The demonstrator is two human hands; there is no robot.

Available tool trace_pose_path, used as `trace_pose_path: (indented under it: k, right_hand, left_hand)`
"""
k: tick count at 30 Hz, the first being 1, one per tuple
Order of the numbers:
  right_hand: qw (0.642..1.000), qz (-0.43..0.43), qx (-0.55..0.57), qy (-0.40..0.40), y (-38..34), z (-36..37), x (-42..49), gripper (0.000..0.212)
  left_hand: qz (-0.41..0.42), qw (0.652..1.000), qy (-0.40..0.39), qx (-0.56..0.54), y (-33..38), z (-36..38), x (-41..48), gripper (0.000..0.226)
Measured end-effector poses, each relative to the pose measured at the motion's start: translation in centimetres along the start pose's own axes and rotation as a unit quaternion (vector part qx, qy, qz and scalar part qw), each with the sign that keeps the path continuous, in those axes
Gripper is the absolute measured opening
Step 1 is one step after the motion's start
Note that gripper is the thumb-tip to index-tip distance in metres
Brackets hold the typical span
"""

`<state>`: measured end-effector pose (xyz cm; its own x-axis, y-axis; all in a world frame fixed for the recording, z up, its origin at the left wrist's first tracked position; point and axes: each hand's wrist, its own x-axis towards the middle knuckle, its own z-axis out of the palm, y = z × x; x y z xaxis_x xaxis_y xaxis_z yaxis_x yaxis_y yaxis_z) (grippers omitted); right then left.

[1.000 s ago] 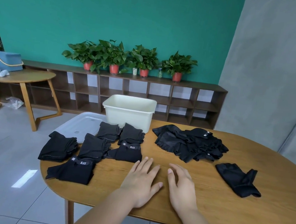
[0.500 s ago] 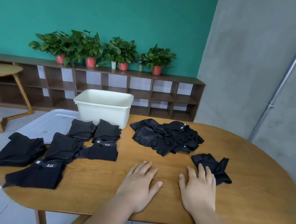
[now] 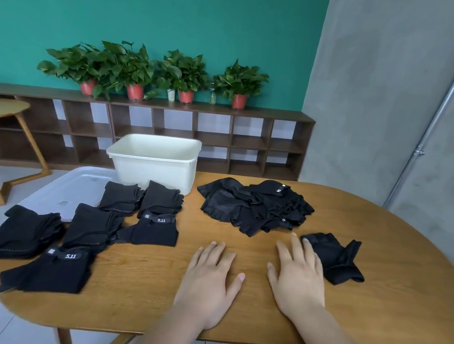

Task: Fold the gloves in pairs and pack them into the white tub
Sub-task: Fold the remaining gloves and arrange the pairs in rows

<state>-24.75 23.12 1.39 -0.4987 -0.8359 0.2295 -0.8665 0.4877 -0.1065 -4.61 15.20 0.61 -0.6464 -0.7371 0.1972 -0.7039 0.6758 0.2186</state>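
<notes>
- Clock directions are read from the spot between the two hands, with 12 pointing away from the person.
- Left hand [image 3: 210, 279] lies palm down on the wooden table [image 3: 373, 313] at 9 o'clock, fingers straight and slightly spread, holding nothing.
- Right hand [image 3: 298, 280] lies flat at 3 o'clock, fingers straight and gripping nothing; its outer fingers meet the edge of the single glove.
- Single glove [image 3: 334, 258], black and unfolded, lies flat at 2 o'clock, just beside the right hand.
- Folded pairs [image 3: 50, 271] sit in six black bundles from 9 to 11 o'clock; two show a "5.11" label, and the two at the left edge overhang the table.
- Loose pile of gloves [image 3: 255, 208], black and jumbled, lies at 12 o'clock, apart from both hands.
- Clear lid [image 3: 78, 190] lies flat at 10 o'clock, partly under the folded pairs.
- White tub [image 3: 153, 164] stands upright at 11 o'clock on the far edge, just behind two bundles.
- Low shelf [image 3: 251, 143] runs along the green wall at 12 o'clock, with potted plants [image 3: 152, 74] on top.
</notes>
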Motion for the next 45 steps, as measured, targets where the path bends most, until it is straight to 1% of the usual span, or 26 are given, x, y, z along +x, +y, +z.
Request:
trace_pose_path:
  k: [4, 8, 11, 14, 18, 20, 22, 23, 25, 26, 28, 29, 30, 31, 34, 36, 38, 39, 41, 42, 44, 45]
  right_hand:
    - [0.993, -0.119, -0.011, -0.023, -2.0, -1.1, 2.7, 0.061]
    - [0.982, -0.179, -0.031, -0.047, -4.4, -1.2, 5.4, 0.060]
    - [0.975, -0.201, -0.047, -0.077, -6.1, -0.7, 7.0, 0.060]
    - [0.973, -0.197, -0.059, -0.109, -7.2, 0.2, 8.2, 0.063]
    - [0.974, -0.185, -0.063, -0.116, -7.9, 1.4, 9.6, 0.069]
    - [0.976, -0.181, -0.064, -0.104, -8.1, 1.5, 9.9, 0.066]
    - [0.980, -0.181, -0.051, -0.069, -8.4, 1.2, 9.8, 0.061]
    - [0.982, -0.182, -0.030, -0.036, -8.4, 0.9, 9.8, 0.057]
    - [0.981, -0.182, 0.024, 0.056, -8.1, 0.2, 9.4, 0.047]
    - [0.976, -0.183, 0.052, 0.108, -7.7, -0.1, 9.1, 0.041]
    - [0.953, -0.197, 0.110, 0.203, -6.3, -0.4, 8.1, 0.028]
    - [0.941, -0.207, 0.129, 0.233, -5.4, -0.4, 7.4, 0.024]
    - [0.936, -0.211, 0.136, 0.247, -4.4, -0.3, 6.7, 0.022]
    - [0.938, -0.207, 0.132, 0.244, -3.5, 0.0, 6.0, 0.025]
    - [0.961, -0.166, 0.111, 0.193, -1.1, 1.3, 4.0, 0.032]
    - [0.963, -0.148, 0.125, 0.188, -0.4, 1.5, 3.0, 0.026]
    - [0.962, -0.154, 0.139, 0.178, -0.9, 1.2, 2.1, 0.012]
    - [0.964, -0.168, 0.131, 0.158, -1.3, 1.3, 1.6, 0.014]
    - [0.969, -0.201, 0.093, 0.110, -2.1, 1.9, 0.7, 0.033]
    - [0.970, -0.203, 0.084, 0.104, -2.2, 2.1, 0.4, 0.037]
    - [0.972, -0.174, 0.091, 0.127, -2.1, 2.3, 0.1, 0.040]
    - [0.973, -0.153, 0.094, 0.146, -2.0, 2.3, 0.1, 0.037]
  left_hand:
    - [-0.054, 0.998, 0.041, 0.000, 0.0, 0.0, 0.0, 0.067]
    - [-0.092, 0.994, 0.060, -0.018, -0.3, 0.0, 0.2, 0.064]
    - [-0.096, 0.994, 0.052, -0.030, -0.4, 0.2, 0.4, 0.065]
    - [-0.093, 0.994, 0.052, -0.034, -0.3, 0.3, 0.5, 0.066]
    - [-0.090, 0.994, 0.047, -0.047, -0.4, 0.2, 0.6, 0.067]
    - [-0.088, 0.994, 0.043, -0.047, -0.4, 0.2, 0.6, 0.067]
    - [-0.086, 0.994, 0.040, -0.046, -0.4, 0.2, 0.7, 0.067]
    - [-0.084, 0.994, 0.042, -0.047, -0.4, 0.2, 0.6, 0.067]
    - [-0.084, 0.993, 0.055, -0.055, -0.4, 0.1, 0.5, 0.066]
    - [-0.084, 0.993, 0.064, -0.061, -0.4, 0.1, 0.5, 0.066]
    - [-0.084, 0.990, 0.082, -0.073, -0.3, 0.0, 0.3, 0.067]
    - [-0.082, 0.989, 0.093, -0.078, -0.2, -0.1, 0.3, 0.068]
    - [-0.079, 0.988, 0.105, -0.080, -0.1, -0.2, 0.3, 0.069]
    - [-0.073, 0.988, 0.114, -0.079, -0.1, -0.3, 0.2, 0.069]
    - [-0.046, 0.989, 0.126, -0.069, -0.1, -0.4, 0.1, 0.064]
    - [-0.017, 0.991, 0.120, -0.062, -0.2, -0.3, 0.1, 0.060]
    - [0.002, 0.993, 0.102, -0.066, -0.3, -0.1, 0.1, 0.057]
    - [0.006, 0.993, 0.093, -0.067, -0.3, 0.0, 0.2, 0.056]
    - [0.004, 0.995, 0.085, -0.057, -0.5, 0.0, 0.2, 0.055]
    - [0.006, 0.995, 0.088, -0.050, -0.5, 0.0, 0.2, 0.053]
    - [0.022, 0.994, 0.099, -0.044, -0.4, 0.0, 0.1, 0.047]
    - [0.039, 0.993, 0.104, -0.042, -0.3, -0.1, 0.0, 0.044]
